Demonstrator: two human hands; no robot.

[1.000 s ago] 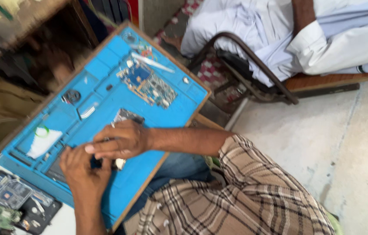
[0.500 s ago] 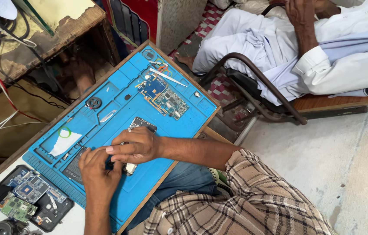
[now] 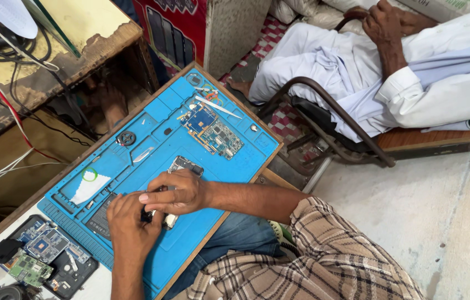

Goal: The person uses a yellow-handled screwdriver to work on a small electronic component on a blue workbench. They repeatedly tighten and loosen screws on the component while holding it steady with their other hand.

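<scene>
- Both hands meet over the small phone part (image 3: pixel 169 219) at the near middle of the blue work mat (image 3: pixel 246 161). My left hand (image 3: pixel 129 222) is curled underneath, gripping its lower end, and my right hand (image 3: pixel 176 191) is closed over the top, thumb and forefinger pinched at something I cannot make out.
- Only a sliver of grey metal shows below my right palm, so I cannot tell whether the part is lifted or lying flat on the mat.
- Judging progress: the phone looks well stripped already. A bare circuit board (image 3: pixel 213 130) lies at 1 o'clock from my hands, a metal frame piece (image 3: pixel 186 165) just beyond my right knuckles, and a dark flat panel (image 3: pixel 101 214) touching my left hand at 9 o'clock. What remains seems to be the piece I hold.
- White tweezers (image 3: pixel 218 106) lie past the board at 1 o'clock, a round black disc (image 3: pixel 126 138) at 11 o'clock, and a white sheet with a green ring (image 3: pixel 89 186) at 10 o'clock.
- More boards in a dark tray (image 3: pixel 46 253) sit off the mat at 8 o'clock.
- Room: the mat's near edge runs close under my wrists, above my knees. Open blue lies at 3 o'clock. Another person in white (image 3: pixel 390 72) sits in a chair well apart at 2 o'clock.
</scene>
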